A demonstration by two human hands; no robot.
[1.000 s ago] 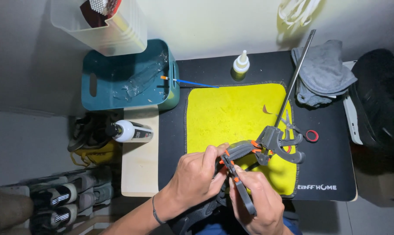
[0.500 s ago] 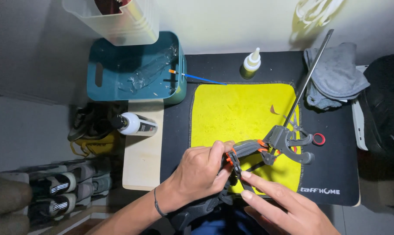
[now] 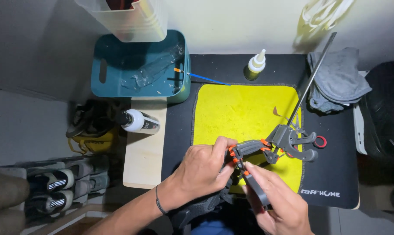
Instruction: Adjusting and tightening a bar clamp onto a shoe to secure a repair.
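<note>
Working over our dim black bench point(image 3: 336, 174), yellow mat point(image 3: 240, 113), left hand point(image 3: 203, 167) and right hand point(image 3: 275, 202) both closed on grey clamp point(image 3: 253, 150).

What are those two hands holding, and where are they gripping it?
Both grip a grey spring clamp with orange tips: the left hand near its jaw end, the right hand on its lower handle.

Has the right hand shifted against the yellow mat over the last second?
Yes. The right hand has slid off the yellow mat's lower right part, down towards its bottom edge, gripping a grey clamp handle.
</note>
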